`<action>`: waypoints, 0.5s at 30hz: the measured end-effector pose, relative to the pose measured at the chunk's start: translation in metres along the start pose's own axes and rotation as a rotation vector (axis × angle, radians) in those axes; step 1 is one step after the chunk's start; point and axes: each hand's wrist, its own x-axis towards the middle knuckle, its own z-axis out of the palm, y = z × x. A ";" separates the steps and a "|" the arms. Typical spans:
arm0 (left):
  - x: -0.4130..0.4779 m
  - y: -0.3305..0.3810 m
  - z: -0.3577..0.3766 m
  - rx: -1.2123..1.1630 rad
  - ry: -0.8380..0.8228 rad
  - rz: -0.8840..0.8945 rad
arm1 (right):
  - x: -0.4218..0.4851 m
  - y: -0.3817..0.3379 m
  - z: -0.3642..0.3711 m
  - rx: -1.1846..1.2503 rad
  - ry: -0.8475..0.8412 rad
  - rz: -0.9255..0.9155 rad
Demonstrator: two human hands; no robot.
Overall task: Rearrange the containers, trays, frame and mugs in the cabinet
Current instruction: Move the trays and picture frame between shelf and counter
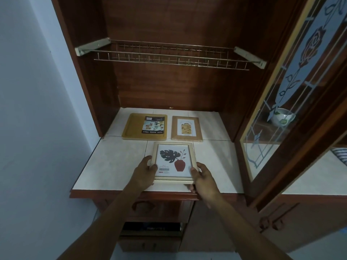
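- Cream rectangular frame [173,162] with a beaded rim and a glossy front, showing a print of a dark leaf in a red vase; lying at the near middle of the worktop [112,162].
- Near-left corner gripped by the left hand [144,171], fingers [153,167] curled onto the edge, thumb on the front.
- Near-right corner gripped by the right hand [203,177], thumb pressed on the rim, the other fingers tucked under the near edge.
- Cannot tell whether resting flat on the tiles or raised off them.
- Pale glazed square tiles across the worktop, thin joints between them, red-brown wood trim along the near edge.
- Yellow tray [135,128], flat, with rounded corners, a low raised rim and a printed label; far left.
- Light wooden frame [186,128] in shiny clear wrap, far right, just beside the tray but apart from it.
- Thin metal wire rack [169,55] higher up, spanning the cabinet on two pale brackets.
- Open glass door [293,91] at right, leaded with a frosted rose pattern; behind it a rounded white mug [282,117].
- Count: two frames, one tray, one mug, one rack.
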 end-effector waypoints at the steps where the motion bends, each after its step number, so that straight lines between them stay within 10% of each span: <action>1: 0.001 -0.001 0.000 0.010 0.000 0.005 | 0.001 0.000 0.000 -0.006 -0.005 0.010; 15: 0.001 -0.004 -0.004 0.609 -0.031 0.174 | 0.011 -0.009 -0.011 -0.447 0.010 0.053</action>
